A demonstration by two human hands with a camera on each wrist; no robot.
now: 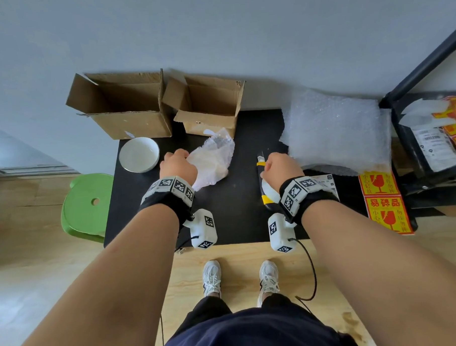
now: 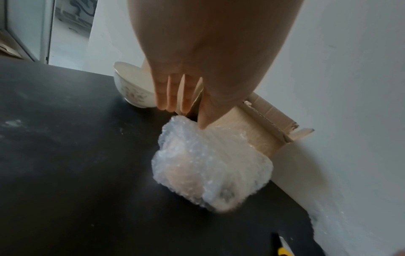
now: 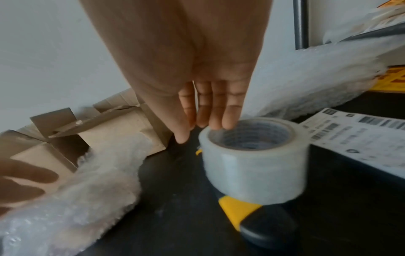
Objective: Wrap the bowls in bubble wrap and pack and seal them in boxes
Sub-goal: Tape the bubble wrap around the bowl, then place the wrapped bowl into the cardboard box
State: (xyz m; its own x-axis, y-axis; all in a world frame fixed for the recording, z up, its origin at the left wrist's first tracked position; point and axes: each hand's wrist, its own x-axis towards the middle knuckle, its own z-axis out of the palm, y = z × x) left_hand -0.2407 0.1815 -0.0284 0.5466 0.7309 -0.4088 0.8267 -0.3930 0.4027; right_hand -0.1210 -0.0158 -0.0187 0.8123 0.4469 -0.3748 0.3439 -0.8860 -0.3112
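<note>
Pale grey wall runs behind the black table (image 1: 236, 211), and two open brown cardboard boxes stand against it at the far edge: a larger box (image 1: 125, 109) on the left and a smaller box (image 1: 208, 108) beside it.

A white ceramic bowl (image 1: 139, 154), unwrapped, sits upright in front of the larger box. Just right of it lies the bundle of clear bubble wrap with a bowl inside (image 1: 210, 163), close to the front of the smaller box.

My left hand (image 1: 178, 167) is at the near-left side of that bundle. In the left wrist view its fingers (image 2: 173, 97) point down, straight and close together, with the thumb tip touching the top of the wrap; the grip is loose, not clenched on anything.

My right hand (image 1: 281, 168) reaches down over the roll of clear packing tape (image 3: 254, 159), which rests on a yellow and black utility knife (image 3: 249, 214). The fingertips (image 3: 230, 119) touch the roll's top rim, fingers straight and side by side, thumb off to the left of it.

A stack of loose bubble wrap sheets (image 1: 337, 134) lies at the table's right end, with a white shipping label (image 3: 359, 138) near the tape and red and yellow fragile stickers (image 1: 385, 205) beyond. A green plastic stool (image 1: 87, 207) stands on the floor to the left.
</note>
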